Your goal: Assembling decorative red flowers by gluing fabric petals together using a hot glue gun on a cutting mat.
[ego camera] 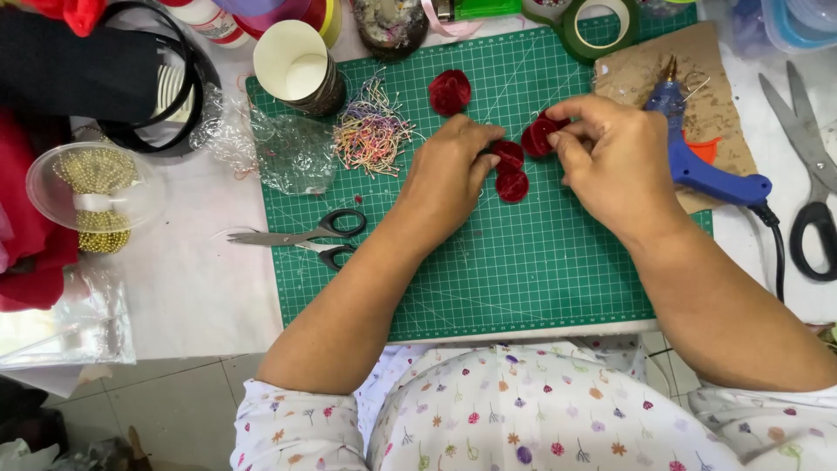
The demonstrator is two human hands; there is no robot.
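On a green cutting mat (523, 270) my two hands work a cluster of dark red velvet discs. My right hand (610, 161) pinches one red disc (537, 137) between thumb and fingers. My left hand (449, 174) presses its fingertips on the joined discs (511, 171) lying flat on the mat. A separate red velvet disc (450, 92) lies alone farther up the mat. Both hands nearly touch over the cluster.
A blue glue gun (702, 166) rests on brown cardboard (632, 74) at right, large scissors (806, 166) beyond it. Small black scissors (305, 237) lie at the mat's left edge. Coloured threads (373, 131), a paper cup (299, 65), green tape (597, 26) and gold beads (96, 187) sit around.
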